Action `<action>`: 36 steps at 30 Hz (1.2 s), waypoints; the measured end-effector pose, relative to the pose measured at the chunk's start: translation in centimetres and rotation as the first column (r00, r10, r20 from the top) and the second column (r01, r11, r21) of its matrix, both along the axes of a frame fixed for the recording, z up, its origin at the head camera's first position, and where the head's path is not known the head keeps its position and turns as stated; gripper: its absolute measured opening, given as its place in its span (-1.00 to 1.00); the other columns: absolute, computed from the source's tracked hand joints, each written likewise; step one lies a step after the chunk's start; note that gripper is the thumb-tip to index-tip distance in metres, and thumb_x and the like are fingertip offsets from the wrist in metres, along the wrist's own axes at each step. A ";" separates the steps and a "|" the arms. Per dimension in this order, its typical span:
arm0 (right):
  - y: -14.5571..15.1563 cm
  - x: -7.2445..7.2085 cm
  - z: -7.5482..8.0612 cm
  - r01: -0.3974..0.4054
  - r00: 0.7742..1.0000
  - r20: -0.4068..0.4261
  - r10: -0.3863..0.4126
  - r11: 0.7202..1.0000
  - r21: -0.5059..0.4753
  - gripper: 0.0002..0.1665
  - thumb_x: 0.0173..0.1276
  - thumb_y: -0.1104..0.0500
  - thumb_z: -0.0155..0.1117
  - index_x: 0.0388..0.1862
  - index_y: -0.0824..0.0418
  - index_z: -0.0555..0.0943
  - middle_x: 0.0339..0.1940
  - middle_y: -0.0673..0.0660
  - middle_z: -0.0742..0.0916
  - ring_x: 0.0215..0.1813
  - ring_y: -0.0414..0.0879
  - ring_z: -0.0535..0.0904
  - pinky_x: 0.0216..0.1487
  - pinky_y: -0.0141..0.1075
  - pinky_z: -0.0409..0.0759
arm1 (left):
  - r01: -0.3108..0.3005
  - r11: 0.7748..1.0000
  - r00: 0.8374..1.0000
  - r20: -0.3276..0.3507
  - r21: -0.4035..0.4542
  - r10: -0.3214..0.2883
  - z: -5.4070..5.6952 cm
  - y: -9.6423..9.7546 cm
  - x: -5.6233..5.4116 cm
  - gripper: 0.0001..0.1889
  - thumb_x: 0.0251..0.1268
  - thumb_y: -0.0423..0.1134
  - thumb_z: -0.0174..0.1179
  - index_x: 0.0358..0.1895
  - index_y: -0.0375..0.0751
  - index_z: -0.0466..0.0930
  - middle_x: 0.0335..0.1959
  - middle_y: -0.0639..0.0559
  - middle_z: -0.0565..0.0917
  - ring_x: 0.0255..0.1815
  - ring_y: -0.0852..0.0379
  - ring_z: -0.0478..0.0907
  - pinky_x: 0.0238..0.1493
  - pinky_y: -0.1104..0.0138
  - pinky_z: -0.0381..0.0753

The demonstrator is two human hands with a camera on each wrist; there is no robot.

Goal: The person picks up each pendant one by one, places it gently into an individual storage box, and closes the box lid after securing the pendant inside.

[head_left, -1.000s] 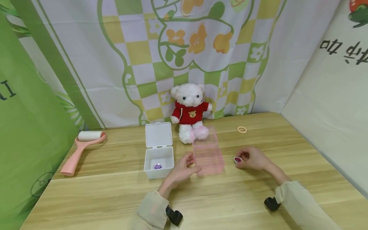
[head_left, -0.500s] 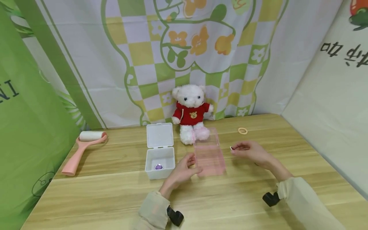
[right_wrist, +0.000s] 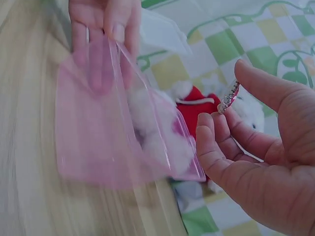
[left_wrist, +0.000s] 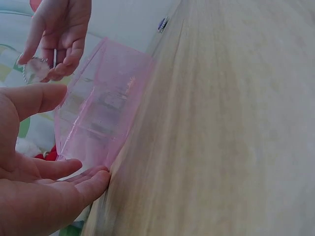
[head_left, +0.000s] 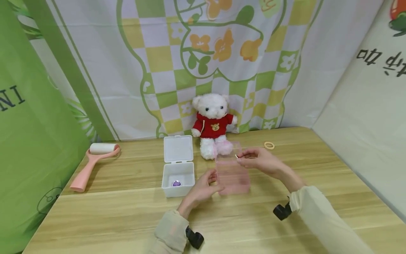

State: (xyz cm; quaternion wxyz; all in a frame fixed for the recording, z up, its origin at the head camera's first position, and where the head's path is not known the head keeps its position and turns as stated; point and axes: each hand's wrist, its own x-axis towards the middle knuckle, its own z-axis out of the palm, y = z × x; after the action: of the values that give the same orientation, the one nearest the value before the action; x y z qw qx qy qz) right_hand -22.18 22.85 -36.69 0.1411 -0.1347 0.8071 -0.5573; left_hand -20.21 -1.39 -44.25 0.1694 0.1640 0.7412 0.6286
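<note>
My right hand pinches a red gem with a beaded silver rim between thumb and fingertips. It holds the gem edge-on above a translucent pink box, whose lid stands up at the back. My left hand rests at the box's left side, fingers loosely extended, thumb near its front corner. In the right wrist view, some left fingers show through the pink plastic. Left of that hand is an open white box with a purple gem inside.
A white teddy bear in a red hoodie sits behind the boxes. A pink-handled roller lies at the left, a yellow ring at the back right. In the left wrist view, another purple gem lies on the table.
My right hand has carried the red gem leftward and upward, from beside the pink box to over it. My left hand has stayed at the box, and the boxes have not moved.
</note>
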 end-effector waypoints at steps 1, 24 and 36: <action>-0.4 -0.2 -0.1 -0.007 1.000 0.007 0.007 1.000 -0.010 -0.50 0.32 0.17 0.30 0.10 0.50 0.47 -0.12 0.20 0.64 -0.10 -0.09 0.59 0.05 -0.08 0.58 | -0.001 1.000 1.000 0.000 -0.001 0.001 0.0 0.0 0.0 -0.23 0.20 -0.34 0.25 0.41 -0.51 0.06 0.32 -0.41 0.30 0.34 -0.28 0.26 0.34 -0.03 0.26; -4.4 -1.3 -2.9 -0.214 0.976 0.062 0.211 0.975 0.065 -0.74 0.27 0.32 0.31 -0.13 0.49 0.56 -0.19 0.26 0.67 -0.12 -0.04 0.56 -0.06 -0.22 0.55 | -0.014 0.999 1.000 0.016 -0.036 0.014 0.0 -0.1 -0.2 -0.24 0.23 -0.20 0.28 0.43 -0.36 0.13 0.33 -0.26 0.35 0.35 -0.18 0.28 0.33 0.01 0.27; -5.4 -1.2 -3.0 -0.206 0.978 0.096 0.186 0.936 0.284 -0.82 0.08 0.36 0.39 -0.30 0.36 0.64 -0.41 0.14 0.69 -0.36 -0.17 0.52 -0.31 -0.37 0.51 | -0.032 0.999 0.999 0.030 -0.028 0.033 0.1 0.1 -0.2 -0.23 0.22 -0.22 0.30 0.42 -0.37 0.14 0.34 -0.27 0.33 0.35 -0.19 0.27 0.34 0.00 0.26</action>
State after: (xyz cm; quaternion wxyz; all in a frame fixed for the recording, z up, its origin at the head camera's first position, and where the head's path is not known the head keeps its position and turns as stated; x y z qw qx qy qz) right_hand -23.38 17.42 -39.71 0.2414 -0.1734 0.8579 -0.4192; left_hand -20.44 -1.25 -44.20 0.1728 0.1401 0.7495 0.6235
